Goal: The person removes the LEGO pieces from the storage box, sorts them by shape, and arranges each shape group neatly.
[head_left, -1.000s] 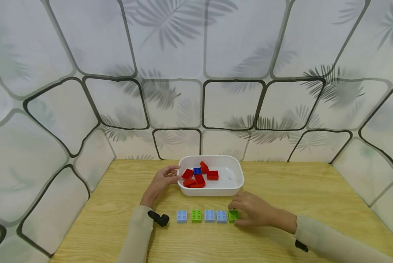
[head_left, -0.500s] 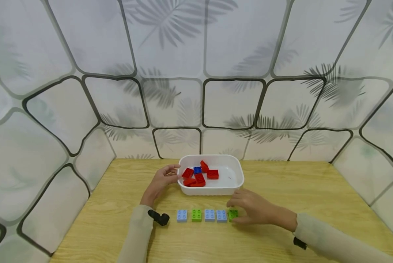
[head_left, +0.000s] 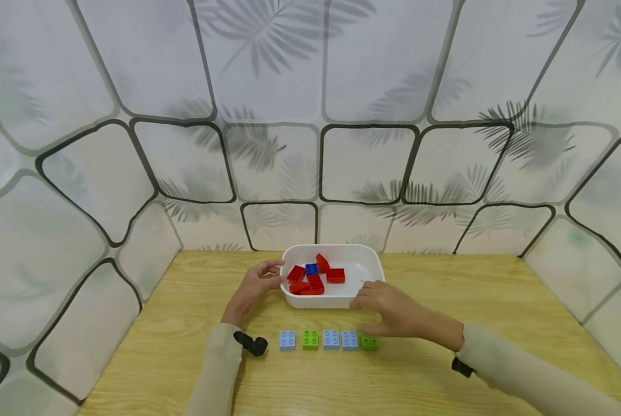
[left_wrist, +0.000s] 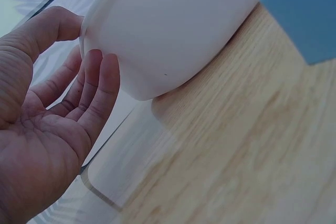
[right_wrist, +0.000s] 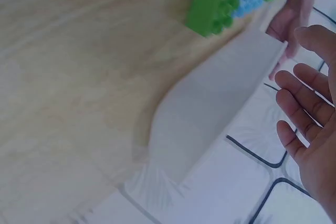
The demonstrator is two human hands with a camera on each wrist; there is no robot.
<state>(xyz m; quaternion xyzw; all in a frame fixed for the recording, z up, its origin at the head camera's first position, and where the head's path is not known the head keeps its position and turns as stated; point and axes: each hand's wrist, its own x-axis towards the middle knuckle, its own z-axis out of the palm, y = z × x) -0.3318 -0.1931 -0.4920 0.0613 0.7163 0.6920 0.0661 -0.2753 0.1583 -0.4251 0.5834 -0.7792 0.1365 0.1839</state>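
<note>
Head view: right fingers parted, empty, near the rightmost green brick; left fingers curled at the white box.

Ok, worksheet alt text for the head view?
A left hand touches a white tub holding red bricks and one blue brick; a right hand is by its edge. In front, five light-blue and green bricks line up.

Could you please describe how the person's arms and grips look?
Both sleeves are long and cream-beige. A small black device is worn on each side; the left one has a rounded end. The left grip and right grip wear no gloves.
</note>
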